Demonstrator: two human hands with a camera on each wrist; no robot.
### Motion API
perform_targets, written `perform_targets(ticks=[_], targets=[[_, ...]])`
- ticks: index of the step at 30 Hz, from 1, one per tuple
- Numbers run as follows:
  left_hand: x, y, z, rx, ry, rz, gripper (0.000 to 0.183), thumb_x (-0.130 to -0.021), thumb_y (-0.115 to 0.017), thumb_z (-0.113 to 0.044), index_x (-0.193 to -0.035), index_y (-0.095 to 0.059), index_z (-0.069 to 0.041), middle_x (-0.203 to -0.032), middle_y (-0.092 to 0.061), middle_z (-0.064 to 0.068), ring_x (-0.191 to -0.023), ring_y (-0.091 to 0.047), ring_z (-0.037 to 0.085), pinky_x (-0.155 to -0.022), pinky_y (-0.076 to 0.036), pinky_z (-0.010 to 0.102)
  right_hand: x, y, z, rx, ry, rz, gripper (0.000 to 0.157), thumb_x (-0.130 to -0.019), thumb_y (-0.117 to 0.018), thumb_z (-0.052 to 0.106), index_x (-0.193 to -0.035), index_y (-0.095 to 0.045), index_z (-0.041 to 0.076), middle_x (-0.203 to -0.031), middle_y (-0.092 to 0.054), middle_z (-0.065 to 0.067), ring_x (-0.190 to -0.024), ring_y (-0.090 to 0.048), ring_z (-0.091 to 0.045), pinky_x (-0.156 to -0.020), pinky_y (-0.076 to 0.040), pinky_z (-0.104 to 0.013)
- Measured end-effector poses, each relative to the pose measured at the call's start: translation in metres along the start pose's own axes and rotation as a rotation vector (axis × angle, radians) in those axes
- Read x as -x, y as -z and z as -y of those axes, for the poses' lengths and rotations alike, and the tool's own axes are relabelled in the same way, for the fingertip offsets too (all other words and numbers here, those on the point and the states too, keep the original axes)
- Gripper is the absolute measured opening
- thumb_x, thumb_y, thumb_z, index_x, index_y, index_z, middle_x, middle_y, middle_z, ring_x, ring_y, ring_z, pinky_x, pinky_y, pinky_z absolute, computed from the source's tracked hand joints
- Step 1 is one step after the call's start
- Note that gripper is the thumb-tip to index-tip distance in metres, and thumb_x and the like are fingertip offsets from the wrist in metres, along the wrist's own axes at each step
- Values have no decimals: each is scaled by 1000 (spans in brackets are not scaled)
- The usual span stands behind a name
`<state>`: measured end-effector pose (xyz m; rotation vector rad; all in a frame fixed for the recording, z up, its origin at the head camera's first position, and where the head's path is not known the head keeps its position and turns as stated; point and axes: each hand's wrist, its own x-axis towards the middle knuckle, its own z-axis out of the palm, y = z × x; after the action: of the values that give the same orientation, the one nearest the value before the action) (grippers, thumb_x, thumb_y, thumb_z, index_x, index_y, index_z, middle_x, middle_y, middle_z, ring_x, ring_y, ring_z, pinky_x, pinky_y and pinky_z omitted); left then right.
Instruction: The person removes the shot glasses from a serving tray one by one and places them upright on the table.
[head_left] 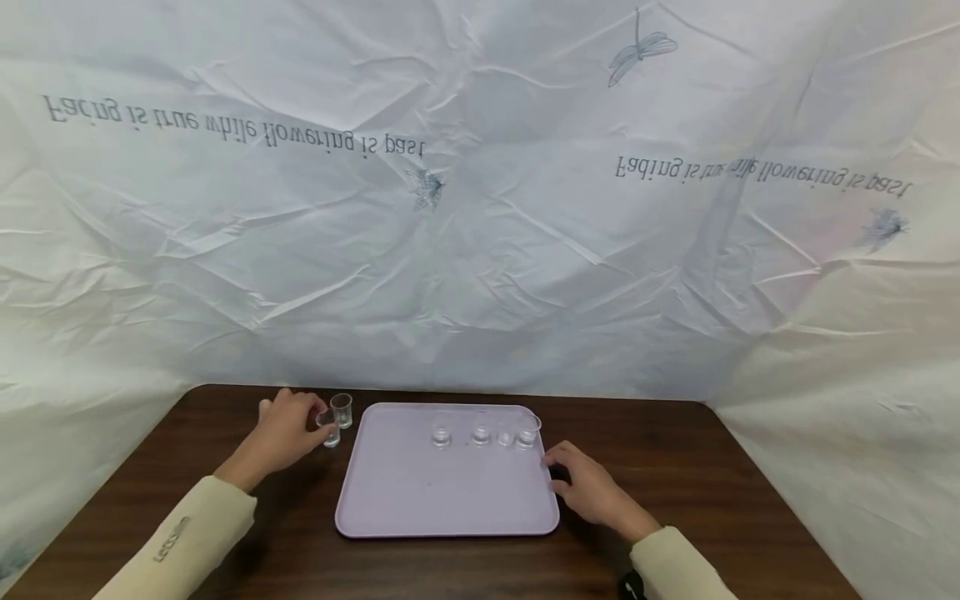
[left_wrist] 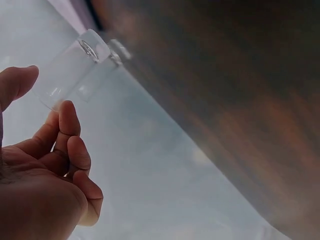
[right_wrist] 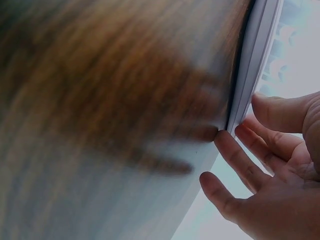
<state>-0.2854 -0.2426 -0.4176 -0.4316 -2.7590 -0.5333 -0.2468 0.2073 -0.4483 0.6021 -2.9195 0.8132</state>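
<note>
A person in cream sleeves (head_left: 198,521) works with both hands at a dark brown wooden worktop (head_left: 660,467), seen from head height. In the lower left of the head frame, the left hand (head_left: 281,429) reaches in, its grip nearly closed: thumb and fingertips pinch a small clear front glass (left_wrist: 72,67) near its rim, from opposite sides. The other fingers of that hand curl loosely, away from the glass. Whether the base of the front glass touches the worktop is hard to tell. Just behind it, slightly higher and to the right in the head frame, a second glass (head_left: 342,410) stands upright on the worktop.

A pale lilac tray (head_left: 442,492) with rounded corners lies flat at the lower centre of the frame. Small clear glasses (head_left: 441,435) stand in a row across its upper right part; those at the right end sit so close together that their outlines merge.

The right hand (head_left: 588,487), lower right of centre, rests against the tray's right edge. Its grip is loose, with thumb and fingers apart, fingertips at the rim. A dark object (head_left: 632,585) shows at that wrist. Behind everything hangs a creased white cloth (head_left: 375,275) printed with upside-down lettering
</note>
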Motion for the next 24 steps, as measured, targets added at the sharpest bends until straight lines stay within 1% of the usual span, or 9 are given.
perform_targets(ticks=[4, 8, 17, 24], targets=[[5, -2, 5, 0, 30, 24, 30, -78, -75, -24, -92, -66, 0, -78, -58, 1, -75, -41, 22, -64, -23, 41, 0, 1, 0, 5, -12, 4, 23, -82, -68, -4, -104, -64, 3, -107, -55, -2, -103, -57, -24, -88, -44, -46], [6, -5, 6, 2, 50, 23, 30, -78, -76, -25, -93, -65, 0, -78, -58, 1, -75, -41, 22, -65, -23, 41, 0, 1, 1, 6, -13, 6, 23, -82, -68, -4, -104, -64, 3, -108, -54, 0, -104, -57, -24, -88, -44, -46], [0, -14, 3, 1, 63, -14, 29, -78, -76, -24, -91, -65, 0, -76, -56, -1, -75, -42, 22, -64, -23, 40, 2, 2, 3, -4, -13, -2, 23, -82, -68, -4, -104, -64, 3, -108, -55, -1, -105, -57, -24, -89, -44, -47], [-2, -17, 2, 7, 82, -12, 29, -78, -77, -24, -92, -65, -1, -77, -56, -1, -77, -42, 24, -64, -23, 40, 1, 1, 3, -8, -4, -2, 23, -82, -68, -5, -104, -64, 2, -107, -54, -2, -104, -57, -24, -88, -44, -47]])
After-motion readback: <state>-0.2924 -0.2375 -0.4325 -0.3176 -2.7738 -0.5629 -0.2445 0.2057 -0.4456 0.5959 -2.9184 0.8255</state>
